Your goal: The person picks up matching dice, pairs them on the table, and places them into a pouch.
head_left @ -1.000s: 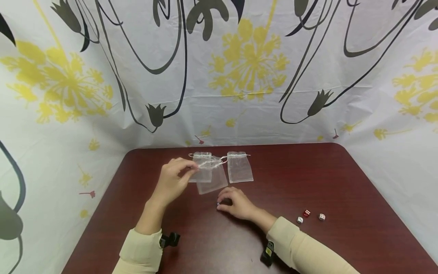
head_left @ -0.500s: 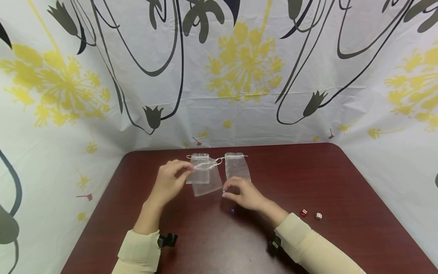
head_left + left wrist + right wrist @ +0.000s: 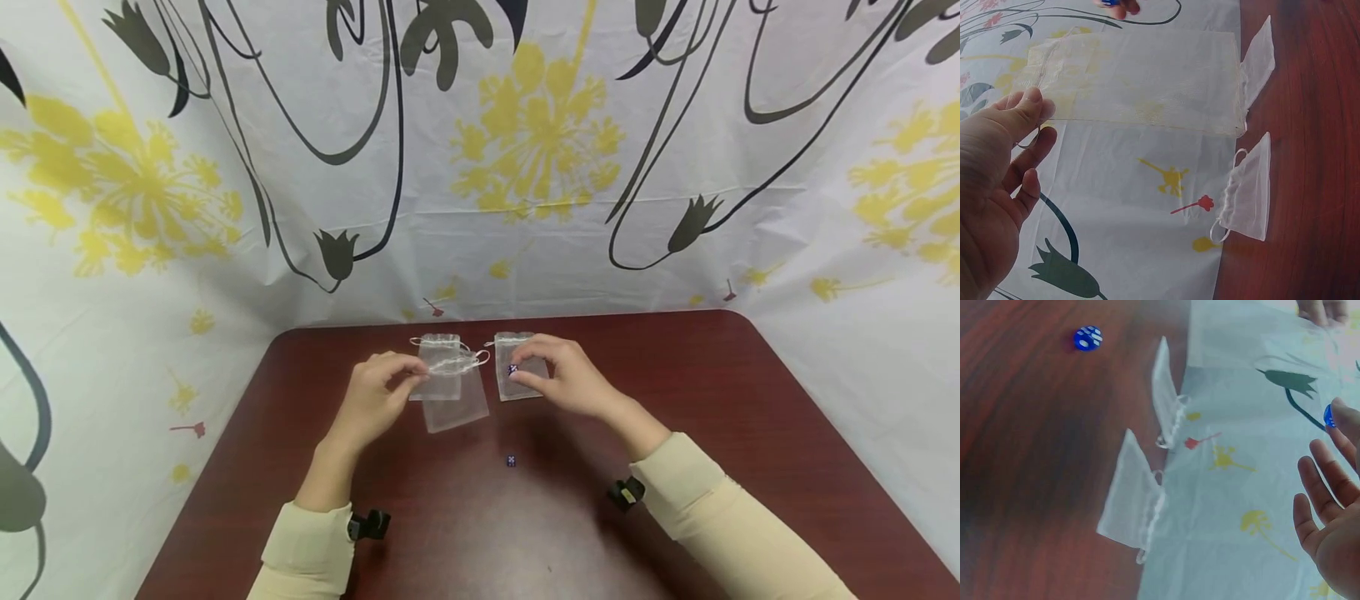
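Observation:
My left hand (image 3: 377,393) pinches a sheer white drawstring bag (image 3: 459,408) near its top, thumb against fingertips; in the left wrist view this bag (image 3: 1141,78) hangs stretched out above the table. Between thumb and fingertips of my right hand (image 3: 573,379) is a blue die (image 3: 512,369), raised in front of a bag at the back right. The right wrist view shows the same die (image 3: 1329,416) partly covered by the thumb. A second blue die (image 3: 512,461) lies on the table, nearer the front.
Two more sheer bags lie flat at the table's back edge, a left bag (image 3: 441,342) partly behind the held one and a right bag (image 3: 517,389) under my right hand. The dark red table (image 3: 712,375) meets a patterned cloth (image 3: 420,192) behind.
My right hand has risen and moved back and right with the blue die, leaving the other blue die on the table. The red and white dice have gone behind my sleeve. Left hand barely moved.

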A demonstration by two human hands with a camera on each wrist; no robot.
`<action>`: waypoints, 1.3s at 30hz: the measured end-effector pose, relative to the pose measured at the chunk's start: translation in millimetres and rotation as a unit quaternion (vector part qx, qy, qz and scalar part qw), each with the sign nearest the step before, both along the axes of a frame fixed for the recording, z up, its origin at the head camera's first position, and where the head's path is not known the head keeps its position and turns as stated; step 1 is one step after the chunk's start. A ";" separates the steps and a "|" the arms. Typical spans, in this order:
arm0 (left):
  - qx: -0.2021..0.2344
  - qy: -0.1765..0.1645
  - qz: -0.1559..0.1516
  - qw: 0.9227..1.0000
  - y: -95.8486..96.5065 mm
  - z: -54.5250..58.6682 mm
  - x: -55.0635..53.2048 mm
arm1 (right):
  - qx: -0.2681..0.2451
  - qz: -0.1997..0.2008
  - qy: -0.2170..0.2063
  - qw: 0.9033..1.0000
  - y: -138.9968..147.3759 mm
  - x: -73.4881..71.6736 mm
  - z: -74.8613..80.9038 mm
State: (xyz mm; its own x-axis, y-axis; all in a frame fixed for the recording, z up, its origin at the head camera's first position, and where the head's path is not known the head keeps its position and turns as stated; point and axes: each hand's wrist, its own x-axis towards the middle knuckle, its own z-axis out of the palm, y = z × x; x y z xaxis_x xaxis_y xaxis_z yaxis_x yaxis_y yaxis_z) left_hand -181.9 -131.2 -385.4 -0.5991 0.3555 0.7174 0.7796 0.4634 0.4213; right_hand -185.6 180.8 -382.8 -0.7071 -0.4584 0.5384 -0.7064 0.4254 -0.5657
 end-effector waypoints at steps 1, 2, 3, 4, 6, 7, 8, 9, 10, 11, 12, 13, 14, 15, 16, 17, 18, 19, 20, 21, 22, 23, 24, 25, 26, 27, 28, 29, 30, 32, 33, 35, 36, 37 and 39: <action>-0.001 -0.002 0.000 1.000 -0.1 -0.2 0.0 | 0.002 -0.003 0.001 1.000 1.4 -0.5 3.6; -0.003 -0.005 -0.001 1.000 -0.2 -0.3 0.0 | 0.004 -0.004 -0.001 1.000 2.7 -0.7 7.2; -0.004 -0.008 -0.002 1.000 -0.2 -0.4 -0.1 | 0.006 -0.005 -0.002 1.000 3.9 -1.4 10.2; -0.006 -0.011 -0.003 1.000 -0.1 -0.3 0.1 | 0.009 -0.006 -0.002 1.000 5.1 -2.1 13.2; -0.009 -0.016 -0.006 1.000 0.1 -0.2 0.0 | 0.016 -0.007 -0.001 1.000 7.5 -4.2 18.6; -0.012 -0.019 -0.007 1.000 0.4 0.0 0.0 | 0.019 -0.008 0.001 1.000 8.6 -5.5 21.5; -0.014 -0.021 -0.009 1.000 0.7 0.4 -0.1 | 0.021 -0.009 0.002 1.000 9.6 -6.7 24.9; -0.015 -0.021 -0.012 1.000 1.0 0.7 -0.2 | 0.024 -0.011 0.005 1.000 10.5 -8.0 28.3; -0.016 -0.022 -0.014 1.000 1.5 0.9 -0.1 | 0.025 -0.013 0.007 1.000 11.5 -8.6 32.0; -0.018 -0.021 -0.015 1.000 2.0 1.0 0.0 | 0.026 -0.014 0.009 1.000 12.5 -9.3 35.6; -0.018 -0.020 -0.016 1.000 2.4 1.2 0.0 | 0.028 -0.016 0.010 0.999 13.2 -9.7 39.4; -0.019 -0.017 -0.018 1.000 2.9 1.1 -0.1 | 0.029 -0.017 0.010 0.999 13.7 -9.9 43.1; -0.019 -0.013 -0.019 1.000 3.2 1.1 -0.2 | 0.030 -0.017 0.009 0.999 14.1 -10.0 46.6; -0.020 -0.012 -0.020 1.000 3.6 1.1 -0.3 | 0.034 -0.017 0.009 0.999 14.4 -10.2 49.5; -0.021 -0.012 -0.020 1.000 4.1 1.0 -0.2 | 0.036 -0.015 0.008 0.999 14.4 -10.4 52.0; -0.023 -0.012 -0.020 0.999 4.4 0.9 -0.3 | 0.040 -0.014 0.007 0.999 14.4 -10.6 54.1; -0.025 -0.010 -0.021 0.999 4.9 0.8 -0.4 | 0.043 -0.014 0.007 0.999 14.1 -10.8 55.9; -0.026 -0.010 -0.021 0.999 5.4 0.8 -0.4 | 0.044 -0.012 0.008 0.999 13.5 -11.2 57.2; -0.028 -0.012 -0.021 0.999 5.7 0.9 -0.2 | 0.044 -0.008 0.008 0.999 12.8 -11.5 58.1; -0.029 -0.015 -0.022 0.999 6.2 0.8 -0.2 | 0.044 -0.005 0.009 0.999 11.7 -11.6 58.8; -0.028 -0.015 -0.022 0.999 6.8 0.5 -0.2 | 0.044 -0.001 0.012 0.999 10.3 -11.8 59.2; -0.028 -0.016 -0.022 0.999 7.7 0.6 -0.1 | 0.044 0.003 0.013 0.999 8.6 -11.9 59.4; -0.026 -0.016 -0.024 0.999 8.8 0.6 0.2 | 0.044 0.009 0.013 0.999 6.5 -12.0 59.5; -0.025 -0.017 -0.026 0.999 10.1 0.9 0.3 | 0.043 0.016 0.013 0.999 4.3 -12.0 59.7; -0.026 -0.018 -0.027 0.999 11.6 1.2 0.3 | 0.043 0.022 0.013 0.999 1.7 -11.9 59.7; -0.026 -0.017 -0.029 0.999 13.5 1.9 0.4 | 0.044 0.026 0.011 0.999 -1.1 -11.7 59.9; -0.027 -0.015 -0.032 0.999 15.5 2.5 0.4 | 0.044 0.031 0.010 0.999 -3.9 -11.6 60.1; -0.029 -0.015 -0.034 0.999 17.7 3.5 0.4 | 0.043 0.035 0.007 0.998 -6.9 -11.5 60.7; -0.032 -0.014 -0.037 0.999 19.8 4.3 0.2 | 0.042 0.039 0.007 0.998 -10.3 -11.5 61.3; -0.040 -0.012 -0.039 0.998 23.5 6.3 0.0 | 0.040 0.049 0.011 0.998 -17.4 -11.4 62.7; -0.043 -0.012 -0.041 0.998 25.2 7.5 0.0 | 0.041 0.053 0.013 0.998 -20.8 -11.2 63.4; -0.048 -0.012 -0.044 0.998 27.8 9.3 0.3 | 0.042 0.066 0.015 0.997 -27.4 -11.0 64.0; -0.050 -0.013 -0.045 0.998 28.8 10.1 0.8 | 0.042 0.072 0.016 0.996 -30.2 -10.7 64.0; -0.051 -0.014 -0.045 0.998 29.7 10.6 1.4 | 0.043 0.078 0.015 0.996 -32.5 -10.1 63.8; -0.053 -0.018 -0.046 0.997 30.9 11.4 2.9 | 0.044 0.083 0.012 0.995 -35.7 -8.6 62.7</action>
State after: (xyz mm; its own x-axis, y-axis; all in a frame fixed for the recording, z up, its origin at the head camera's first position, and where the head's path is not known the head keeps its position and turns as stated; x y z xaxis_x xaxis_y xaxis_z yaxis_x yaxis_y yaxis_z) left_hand -179.0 -100.3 -374.0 -0.5851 0.4821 0.6521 0.8060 0.4343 0.4021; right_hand -194.2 145.1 -320.2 -0.6054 -0.6143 0.5060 -0.7836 0.3488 -0.5140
